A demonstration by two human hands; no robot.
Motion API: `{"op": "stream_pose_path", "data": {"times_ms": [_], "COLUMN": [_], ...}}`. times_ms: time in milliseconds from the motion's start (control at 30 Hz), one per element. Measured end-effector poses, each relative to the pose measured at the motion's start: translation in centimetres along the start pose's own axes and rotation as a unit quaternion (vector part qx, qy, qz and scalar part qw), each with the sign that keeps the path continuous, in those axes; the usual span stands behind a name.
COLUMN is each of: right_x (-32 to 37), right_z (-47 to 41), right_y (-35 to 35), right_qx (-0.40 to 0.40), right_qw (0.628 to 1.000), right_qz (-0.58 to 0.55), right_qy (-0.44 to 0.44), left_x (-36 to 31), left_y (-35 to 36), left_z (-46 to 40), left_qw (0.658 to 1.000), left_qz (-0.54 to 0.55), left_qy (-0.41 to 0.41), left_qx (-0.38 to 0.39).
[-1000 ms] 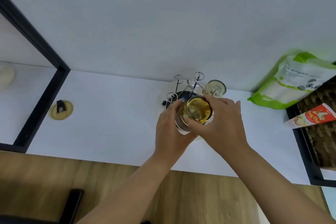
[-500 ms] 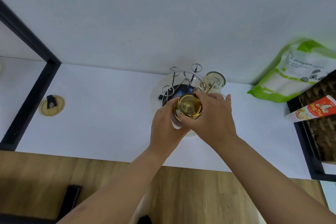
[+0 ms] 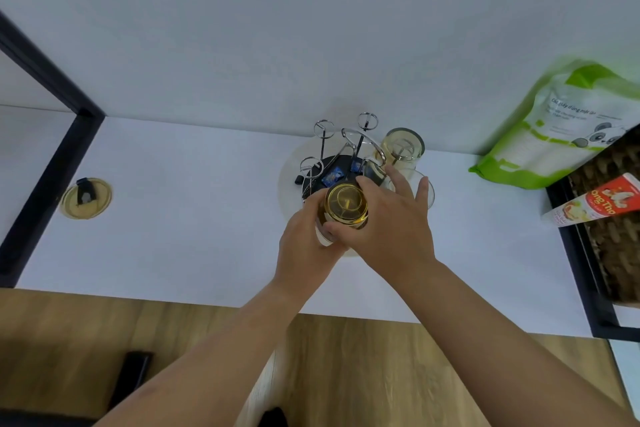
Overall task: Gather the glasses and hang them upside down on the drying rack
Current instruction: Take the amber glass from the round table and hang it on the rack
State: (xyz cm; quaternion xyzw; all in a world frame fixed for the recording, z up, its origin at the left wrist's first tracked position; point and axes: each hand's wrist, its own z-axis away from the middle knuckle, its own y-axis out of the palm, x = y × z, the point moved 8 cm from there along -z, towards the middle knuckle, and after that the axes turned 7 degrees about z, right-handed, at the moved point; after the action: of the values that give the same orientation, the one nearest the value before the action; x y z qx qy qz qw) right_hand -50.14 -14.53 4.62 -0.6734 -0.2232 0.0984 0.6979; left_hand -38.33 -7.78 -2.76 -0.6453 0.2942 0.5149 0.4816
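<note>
A wire drying rack (image 3: pixel 341 149) with ring-topped prongs stands on a round base at the back of the white counter (image 3: pixel 194 218). One pale glass (image 3: pixel 403 149) hangs upside down on a back right prong. A yellow-tinted glass (image 3: pixel 346 206) is held upside down over the rack's front, base toward me. My left hand (image 3: pixel 304 246) grips its left side. My right hand (image 3: pixel 391 229) holds its right side with thumb and forefinger, the other fingers spread. Another clear glass (image 3: pixel 427 191) shows partly behind my right hand.
A green and white pouch (image 3: pixel 561 128) leans on the wall at the right. A red tube (image 3: pixel 595 206) lies on a woven basket (image 3: pixel 616 250) in a black frame. A round yellow lid (image 3: pixel 86 198) lies at the left, by a black frame (image 3: pixel 45 180).
Both hands have carried the yellow-tinted glass a little forward and down, closer over the rack's front. My right hand's fingers have spread apart.
</note>
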Motion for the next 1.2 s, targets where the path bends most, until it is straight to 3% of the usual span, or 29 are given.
{"op": "stream_pose_path", "data": {"times_ms": [167, 367, 467, 633, 833, 1033, 1200], "right_x": [-0.2, -2.7, -5.4, -7.4, -5.1, -3.0, -2.5], "right_z": [0.2, 1.5, 2.0, 2.8, 4.1, 3.4, 2.7], "right_y": [0.4, -2.7, -3.2, -2.4, -1.0, 0.3, 0.9], "right_qx": [0.023, 0.004, -0.036, -0.034, -0.034, -0.020, -0.010], "right_qw": [1.000, 0.992, 0.992, 0.989, 0.996, 0.997, 0.997], "right_qz": [-0.007, -0.127, -0.121, -0.138, -0.068, -0.017, -0.026], "right_qy": [-0.018, -0.016, 0.001, 0.037, -0.035, -0.072, -0.069], "left_x": [0.0, 0.3, 0.7, 1.4, 1.1, 0.9, -0.3], "left_y": [-0.1, -0.9, -2.0, -3.7, -5.1, -5.7, -5.8], "left_z": [-0.2, -1.0, -1.8, -3.4, -4.0, -2.9, -1.7], "left_qw": [1.000, 0.999, 0.998, 0.996, 0.993, 0.995, 0.999], "left_qz": [0.002, -0.007, -0.031, -0.036, -0.016, 0.017, 0.019], "left_qy": [0.003, 0.003, 0.009, -0.001, -0.020, -0.080, -0.050], "left_qx": [0.004, 0.044, 0.056, 0.084, 0.112, 0.051, 0.008]}}
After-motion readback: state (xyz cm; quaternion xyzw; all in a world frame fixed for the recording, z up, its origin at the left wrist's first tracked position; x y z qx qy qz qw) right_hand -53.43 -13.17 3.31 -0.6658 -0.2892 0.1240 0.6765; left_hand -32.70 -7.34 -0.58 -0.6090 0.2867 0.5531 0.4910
